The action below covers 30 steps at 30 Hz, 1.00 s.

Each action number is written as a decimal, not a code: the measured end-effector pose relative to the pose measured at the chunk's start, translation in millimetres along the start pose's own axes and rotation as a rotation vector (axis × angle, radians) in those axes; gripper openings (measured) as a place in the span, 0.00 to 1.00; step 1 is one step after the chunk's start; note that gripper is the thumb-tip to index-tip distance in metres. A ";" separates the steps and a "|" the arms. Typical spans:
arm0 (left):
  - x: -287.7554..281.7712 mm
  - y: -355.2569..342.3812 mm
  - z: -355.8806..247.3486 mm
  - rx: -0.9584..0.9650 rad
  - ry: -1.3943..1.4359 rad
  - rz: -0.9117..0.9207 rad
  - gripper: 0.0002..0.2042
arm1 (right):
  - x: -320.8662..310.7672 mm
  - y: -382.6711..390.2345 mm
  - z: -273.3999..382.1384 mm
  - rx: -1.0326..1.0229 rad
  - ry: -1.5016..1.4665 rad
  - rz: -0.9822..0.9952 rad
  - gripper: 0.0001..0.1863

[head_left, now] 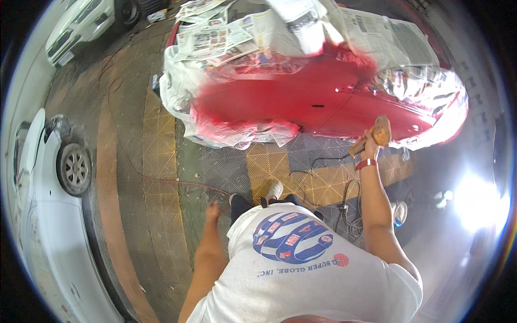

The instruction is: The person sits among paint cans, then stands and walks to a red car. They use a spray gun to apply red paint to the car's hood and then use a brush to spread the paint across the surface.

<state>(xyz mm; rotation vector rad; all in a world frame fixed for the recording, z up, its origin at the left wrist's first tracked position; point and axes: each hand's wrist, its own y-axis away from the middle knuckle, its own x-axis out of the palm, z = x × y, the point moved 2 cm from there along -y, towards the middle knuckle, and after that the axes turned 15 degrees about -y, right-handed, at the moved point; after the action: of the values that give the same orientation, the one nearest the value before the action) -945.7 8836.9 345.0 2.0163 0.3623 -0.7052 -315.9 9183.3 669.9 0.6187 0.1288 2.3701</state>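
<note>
Polisher (377, 134) in my right hand (367, 152), fingers wrapped round its handle, pad just at red car panel (301, 102) masked w/ newspaper (215, 37). Left hand (212, 211) hangs free by thigh, fingers loosely together. Judgement: keep pad flat, light pressure, cord (323, 159) clear of feet.

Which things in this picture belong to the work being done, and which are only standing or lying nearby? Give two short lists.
Part of the work:
- right hand gripping a power tool
- red car the tool is held against
- newspaper and plastic sheet masking the car
- black cord on the floor

Just nearby:
- white car
- second white car
- left hand, hanging free
</note>
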 end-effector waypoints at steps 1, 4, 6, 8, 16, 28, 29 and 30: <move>-17.1 1.4 56.9 -0.198 0.047 -0.039 0.32 | -4.4 -0.4 -17.1 0.090 0.056 0.029 0.07; -67.6 41.5 177.6 -0.446 0.169 -0.001 0.31 | 11.0 38.6 -73.5 0.223 0.266 0.160 0.06; -79.7 81.5 210.9 -0.616 0.235 -0.040 0.28 | 37.3 80.9 -123.7 0.128 0.284 0.222 0.06; -80.4 120.5 237.3 -0.668 0.303 -0.038 0.25 | 73.6 123.1 -169.7 0.088 0.311 0.299 0.09; -15.6 135.9 219.4 -0.380 0.429 0.223 0.20 | 220.0 270.9 -273.2 0.191 0.368 0.720 0.32; -55.9 190.1 167.8 -0.381 0.285 0.082 0.18 | 255.6 291.6 -365.0 0.182 0.557 0.847 0.28; -62.0 181.8 178.7 -0.354 0.257 0.106 0.16 | 239.8 278.0 -371.3 0.164 0.489 0.830 0.29; -64.7 176.5 195.9 -0.341 0.237 0.126 0.15 | 223.2 269.3 -368.5 0.185 0.432 0.812 0.28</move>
<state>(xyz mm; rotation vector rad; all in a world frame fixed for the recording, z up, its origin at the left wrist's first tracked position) -972.0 8579.7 428.0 1.7796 0.4562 -0.3017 -793.6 9144.9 501.1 0.2391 0.3415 3.2875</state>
